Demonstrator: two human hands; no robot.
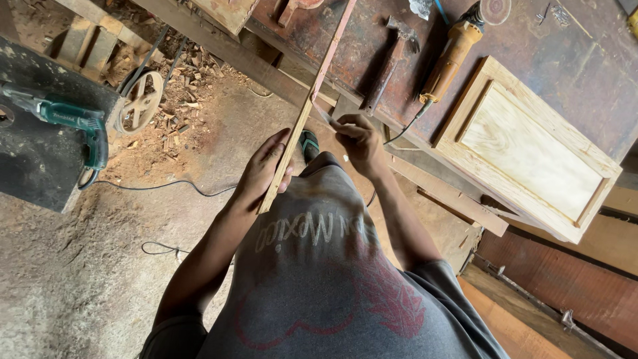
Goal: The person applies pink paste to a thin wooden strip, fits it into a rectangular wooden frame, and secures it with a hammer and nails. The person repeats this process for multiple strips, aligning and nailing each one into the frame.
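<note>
Around wood strip (pixel 302 119), curled fingers (pixel 269 159)

Head camera, single view, steep downward look.
Worn above the person's own chest, close over both hands (pixel 312 159); faces down and forward across a workbench (pixel 571 80) edge, with sawdust floor (pixel 80 279) at the frame's left.

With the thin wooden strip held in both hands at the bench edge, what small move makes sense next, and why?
Probably keep the left hand steadying the long thin wooden strip while the right hand slides a little further along it. The right fingertips pinch at its edge mid-length, the near end lies along the left palm, and the far end runs out over the dark reddish workbench.
</note>
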